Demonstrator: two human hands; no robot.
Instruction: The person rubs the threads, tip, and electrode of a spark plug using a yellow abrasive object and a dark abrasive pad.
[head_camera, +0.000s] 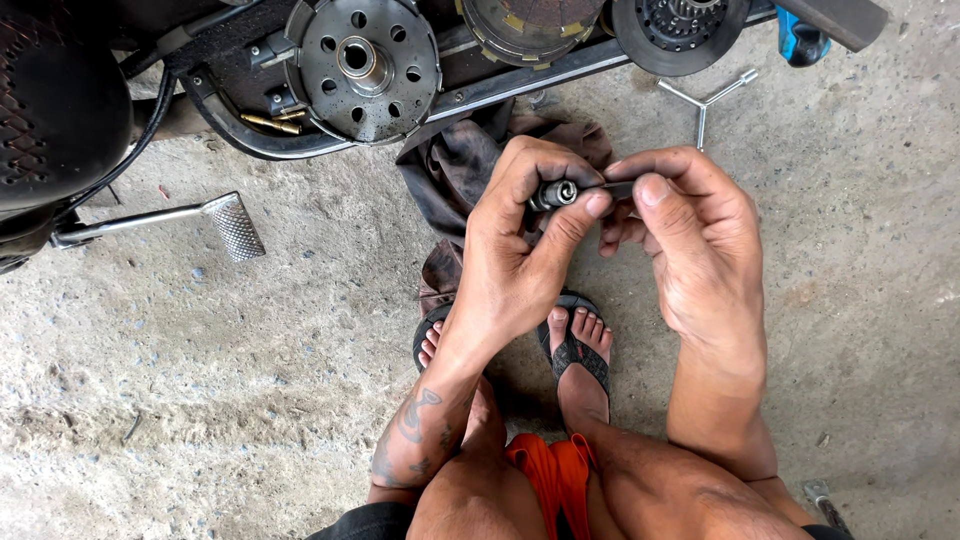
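From the head camera, we are looking down at our own hands above a rough concrete floor (250, 400). Our left hand (515, 250) is closing its fingers and thumb around a small metal cylindrical part (553, 194), holding it up with its ringed end facing us. Our right hand (690, 235) is pinching a thin dark tool (612, 187) between thumb and forefinger, and its tip is lying against the part; whether it is entering the part, we cannot tell. Both hands are hovering just above a dirty dark rag (450, 175) that is lying crumpled on the floor.

Below the hands we are seeing our feet in dark sandals (578, 350), with our knees bent at the bottom edge. Above the rag, a round perforated clutch disc (365, 68) is resting in a dark tray (240, 130), and two more round parts are sitting beside it at the top edge. A three-armed wrench (705, 100) is lying on the floor near the upper right. At the left, a metal foot pedal (232, 225) is sticking out from a dark machine.
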